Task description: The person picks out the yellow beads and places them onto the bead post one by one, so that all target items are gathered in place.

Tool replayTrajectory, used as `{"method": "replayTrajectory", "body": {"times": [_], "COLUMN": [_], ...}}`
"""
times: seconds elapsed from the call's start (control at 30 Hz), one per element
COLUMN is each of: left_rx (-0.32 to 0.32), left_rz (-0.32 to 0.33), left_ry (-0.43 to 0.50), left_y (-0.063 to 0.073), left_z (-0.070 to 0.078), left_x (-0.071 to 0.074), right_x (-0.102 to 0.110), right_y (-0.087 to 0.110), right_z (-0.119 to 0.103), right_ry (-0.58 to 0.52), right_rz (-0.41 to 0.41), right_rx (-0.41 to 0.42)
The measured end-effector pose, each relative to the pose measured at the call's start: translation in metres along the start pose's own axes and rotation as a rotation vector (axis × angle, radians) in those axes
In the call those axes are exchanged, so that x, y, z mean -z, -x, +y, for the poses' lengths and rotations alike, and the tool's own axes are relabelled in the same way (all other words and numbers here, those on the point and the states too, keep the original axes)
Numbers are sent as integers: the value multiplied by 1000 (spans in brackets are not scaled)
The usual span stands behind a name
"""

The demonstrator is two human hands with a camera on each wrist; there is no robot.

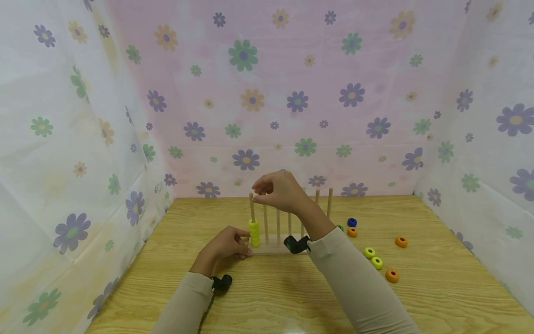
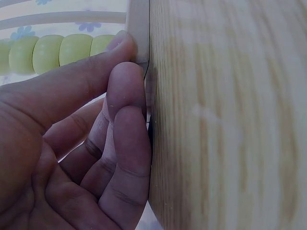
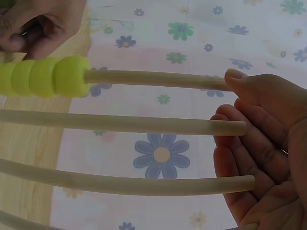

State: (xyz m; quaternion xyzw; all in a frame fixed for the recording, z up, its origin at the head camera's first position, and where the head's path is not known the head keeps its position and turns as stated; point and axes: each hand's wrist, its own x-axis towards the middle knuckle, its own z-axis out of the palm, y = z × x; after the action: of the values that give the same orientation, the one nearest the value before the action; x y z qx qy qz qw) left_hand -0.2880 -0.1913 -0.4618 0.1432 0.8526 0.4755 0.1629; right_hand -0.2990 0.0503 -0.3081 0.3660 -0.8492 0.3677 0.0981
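A wooden peg stand (image 1: 275, 249) with a row of upright pegs stands on the table. Several yellow beads (image 1: 254, 233) are stacked on its leftmost peg (image 1: 252, 208), whose upper part is bare. My left hand (image 1: 225, 243) grips the left end of the stand's base; in the left wrist view the thumb (image 2: 91, 67) lies against it, below the beads. Up at the top of the leftmost peg is my right hand (image 1: 281, 190), fingers loosely bent with no bead between them. In the right wrist view its thumb (image 3: 259, 91) overlaps the peg's tip; contact is unclear.
Right of the stand lie loose beads: a blue bead (image 1: 352, 222), orange beads (image 1: 401, 241) and two yellow beads (image 1: 369, 253). A green bead (image 1: 340, 228) shows partly behind the right arm. Flowered cloth (image 1: 296, 139) surrounds the wooden table (image 1: 438, 297) at the back and sides.
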Motion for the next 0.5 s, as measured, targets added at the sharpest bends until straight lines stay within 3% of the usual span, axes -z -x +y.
{"method": "replayTrajectory", "body": {"times": [0.3,0.5], "left_rx": [7,12], "left_rz": [1,-4], "left_ry": [1,-3], "left_y": [0,0], "left_z": [0,-1], "left_x": [0,0], "right_x": [1,1], "right_y": [1,4], "right_z": [-1,0], "right_ry": [2,24], "right_rz": [12,76], "right_rx": [4,37]}}
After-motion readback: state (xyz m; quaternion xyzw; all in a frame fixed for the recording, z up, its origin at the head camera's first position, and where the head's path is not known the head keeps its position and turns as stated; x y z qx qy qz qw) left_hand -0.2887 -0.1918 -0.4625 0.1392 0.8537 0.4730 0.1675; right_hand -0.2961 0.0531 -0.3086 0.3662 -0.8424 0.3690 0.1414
